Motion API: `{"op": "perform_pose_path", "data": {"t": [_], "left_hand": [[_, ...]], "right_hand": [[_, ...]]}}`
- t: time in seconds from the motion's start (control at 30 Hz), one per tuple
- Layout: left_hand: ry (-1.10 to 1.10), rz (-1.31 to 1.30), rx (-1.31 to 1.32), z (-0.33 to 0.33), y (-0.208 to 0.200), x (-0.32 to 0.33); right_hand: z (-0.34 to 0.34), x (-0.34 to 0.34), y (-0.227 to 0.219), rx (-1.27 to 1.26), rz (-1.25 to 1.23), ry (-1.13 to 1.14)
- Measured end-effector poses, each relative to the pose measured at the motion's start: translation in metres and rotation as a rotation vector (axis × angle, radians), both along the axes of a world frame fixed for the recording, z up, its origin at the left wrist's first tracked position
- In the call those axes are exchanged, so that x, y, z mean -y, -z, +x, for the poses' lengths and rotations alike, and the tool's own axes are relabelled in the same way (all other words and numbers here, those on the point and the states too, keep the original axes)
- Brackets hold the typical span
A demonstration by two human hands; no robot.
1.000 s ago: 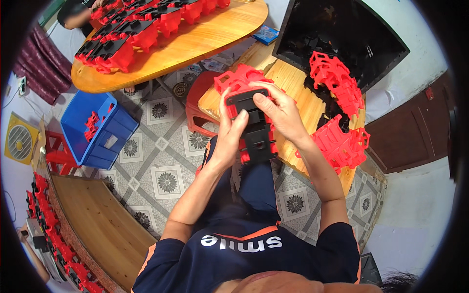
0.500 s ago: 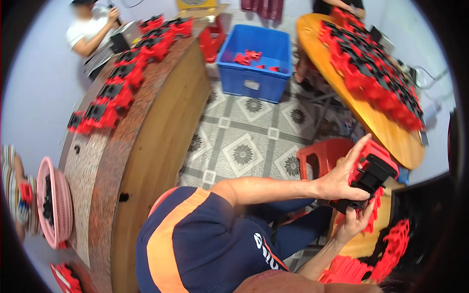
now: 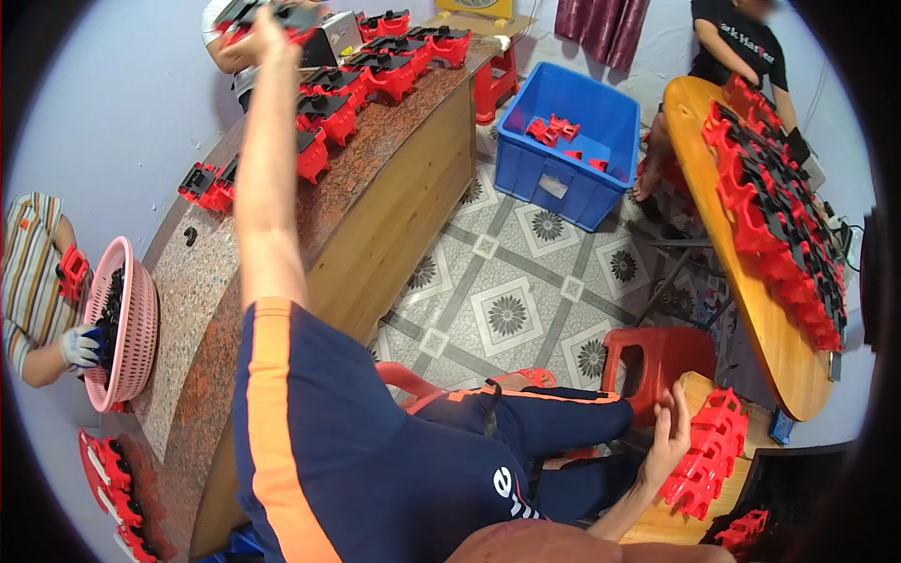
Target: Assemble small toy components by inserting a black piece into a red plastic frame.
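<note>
My left arm stretches far across the stone-topped counter [image 3: 375,141]. At its end my left hand [image 3: 266,45] is closed on a red and black plastic part [image 3: 297,19], held above the counter's far left edge. A row of similar red and black parts [image 3: 385,70] stands on the counter, just right of that hand. Down at the lower right, my right hand [image 3: 666,436] has its fingers apart and holds nothing. Close beside it, red plastic parts [image 3: 709,455] lie in a row on a small wooden table [image 3: 648,532].
A blue bin [image 3: 568,141] with a few red pieces stands on the floor. A wooden table [image 3: 690,131] full of red and black parts has a person behind it. Left, a gloved person reaches into a pink basket [image 3: 141,328]. A red stool [image 3: 657,361] stands near my knees.
Both my hands were on a red and black part at the right. My left hand has carried it over the far left counter; my right hand has let go. The view has shifted.
</note>
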State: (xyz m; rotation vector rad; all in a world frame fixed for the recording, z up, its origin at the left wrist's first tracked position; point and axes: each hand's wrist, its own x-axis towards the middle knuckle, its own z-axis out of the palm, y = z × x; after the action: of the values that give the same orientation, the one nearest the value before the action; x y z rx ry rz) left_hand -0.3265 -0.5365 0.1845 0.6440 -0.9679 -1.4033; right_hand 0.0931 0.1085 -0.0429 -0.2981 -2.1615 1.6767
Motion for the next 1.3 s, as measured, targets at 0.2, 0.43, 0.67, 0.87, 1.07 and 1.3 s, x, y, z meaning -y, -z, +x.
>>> {"op": "perform_pose_path", "data": {"t": [0.2,0.43,0.67,0.87,1.07,1.3], "left_hand": [[0.051,0.282,0.277,-0.009,0.116,0.294],[0.664,0.426,0.935,-0.025,0.19,0.289],[0.84,-0.654,1.272,-0.141,0.193,0.018],[1.398,-1.552,0.494,-0.048,0.251,-0.487],[1.341,-1.799,-0.523,0.191,0.151,-0.566],[1.427,-1.936,-0.838,0.347,0.17,-0.626]], "right_hand": [[0.035,-0.037,0.035,0.256,-0.012,0.164],[0.047,-0.023,0.019,0.285,0.054,0.195],[0.07,-0.001,0.023,0.267,0.301,0.215],[0.087,0.02,0.019,0.093,0.524,0.261],[0.197,0.014,0.005,-0.085,0.765,1.188],[0.302,0.006,-0.001,-0.057,0.877,1.83]]}}
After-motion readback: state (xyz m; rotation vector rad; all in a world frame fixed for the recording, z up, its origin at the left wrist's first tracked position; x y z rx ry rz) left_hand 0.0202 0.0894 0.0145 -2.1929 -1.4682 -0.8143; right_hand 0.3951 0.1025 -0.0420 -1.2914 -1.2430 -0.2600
